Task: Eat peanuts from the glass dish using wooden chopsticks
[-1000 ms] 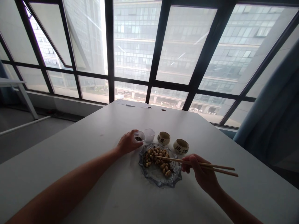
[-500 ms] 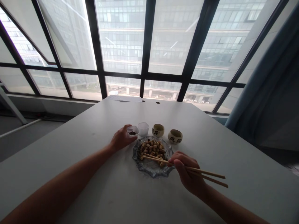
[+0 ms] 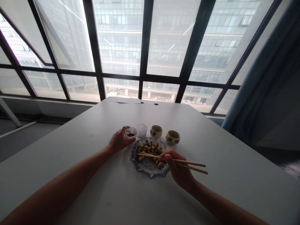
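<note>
A scalloped glass plate holding several tan nuts lies on the white table. My right hand grips a pair of wooden chopsticks, whose tips reach left over the nuts. My left hand holds a small clear plastic cup with dark bits inside, just left of the plate. A second, empty plastic cup stands beside it.
Two small ceramic cups with dark characters, one behind the plate and one to its right. Paper sheets lie at the table's far edge. Large windows stand behind; a blue curtain hangs at right.
My right hand has moved left with the chopsticks, bringing their tips further across the plate. The view has shifted slightly; my left hand stays on the small cup.
</note>
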`<state>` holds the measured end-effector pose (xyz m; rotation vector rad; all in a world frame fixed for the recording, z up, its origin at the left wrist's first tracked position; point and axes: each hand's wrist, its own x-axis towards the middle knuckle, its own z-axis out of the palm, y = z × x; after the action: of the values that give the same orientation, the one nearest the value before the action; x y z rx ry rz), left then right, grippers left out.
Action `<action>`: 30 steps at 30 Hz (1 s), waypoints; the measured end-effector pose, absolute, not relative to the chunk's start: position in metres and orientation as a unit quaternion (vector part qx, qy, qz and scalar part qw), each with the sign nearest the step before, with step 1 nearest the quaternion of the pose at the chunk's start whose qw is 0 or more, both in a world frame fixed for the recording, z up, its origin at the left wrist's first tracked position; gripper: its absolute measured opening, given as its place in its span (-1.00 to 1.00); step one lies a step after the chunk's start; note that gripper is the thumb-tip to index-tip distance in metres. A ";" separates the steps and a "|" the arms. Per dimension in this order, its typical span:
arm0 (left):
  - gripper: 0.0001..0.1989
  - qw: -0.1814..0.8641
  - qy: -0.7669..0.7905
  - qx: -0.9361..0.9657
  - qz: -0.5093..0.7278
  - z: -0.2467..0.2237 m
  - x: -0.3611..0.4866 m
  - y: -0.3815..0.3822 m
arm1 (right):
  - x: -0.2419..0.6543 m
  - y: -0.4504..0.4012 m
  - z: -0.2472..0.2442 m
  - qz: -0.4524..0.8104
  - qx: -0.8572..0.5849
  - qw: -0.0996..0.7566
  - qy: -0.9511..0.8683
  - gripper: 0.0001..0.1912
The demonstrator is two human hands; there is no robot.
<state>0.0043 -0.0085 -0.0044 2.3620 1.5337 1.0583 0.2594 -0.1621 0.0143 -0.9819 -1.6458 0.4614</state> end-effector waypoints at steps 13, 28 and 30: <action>-0.36 0.060 0.511 0.784 0.348 -0.005 0.005 -0.008 | 0.258 -0.159 0.009 0.234 -0.469 0.527 -0.669 -0.53; -0.37 0.055 0.509 0.783 0.353 -0.005 0.005 -0.008 | 0.257 -0.157 0.009 0.260 -0.493 0.511 -0.655 -0.55; -0.37 0.055 0.506 0.785 0.354 -0.005 0.005 -0.008 | 0.258 -0.157 0.009 0.259 -0.495 0.507 -0.656 -0.57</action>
<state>0.0052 -0.0077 -0.0048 2.3820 1.5368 1.0739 0.2577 -0.1567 0.0091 -1.1945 -1.5822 0.6257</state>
